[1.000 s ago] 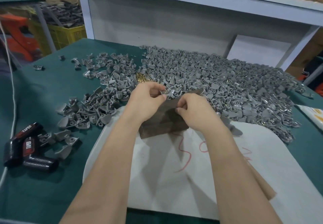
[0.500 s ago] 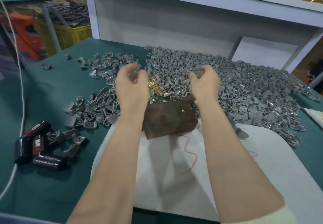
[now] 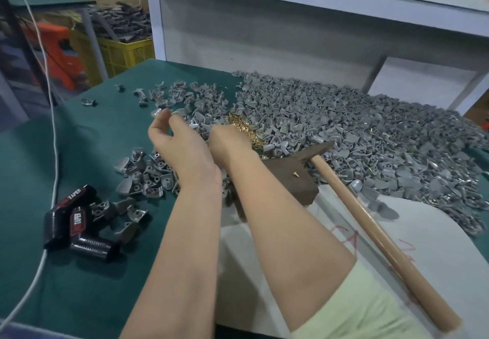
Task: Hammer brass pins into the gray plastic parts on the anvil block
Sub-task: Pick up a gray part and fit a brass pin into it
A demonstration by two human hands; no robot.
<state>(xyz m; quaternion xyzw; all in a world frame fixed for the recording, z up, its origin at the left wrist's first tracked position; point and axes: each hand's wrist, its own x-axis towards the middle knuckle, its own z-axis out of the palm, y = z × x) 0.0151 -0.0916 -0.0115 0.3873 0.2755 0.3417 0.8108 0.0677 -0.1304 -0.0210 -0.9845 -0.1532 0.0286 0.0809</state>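
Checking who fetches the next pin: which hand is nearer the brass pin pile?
Right. The right hand touches the left edge of the brass pin pile; the left hand is farther left, beside the small cluster of gray parts.

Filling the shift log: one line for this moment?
left hand above gray parts | right hand at brass pins | hammer lying unheld | one pin on anvil block
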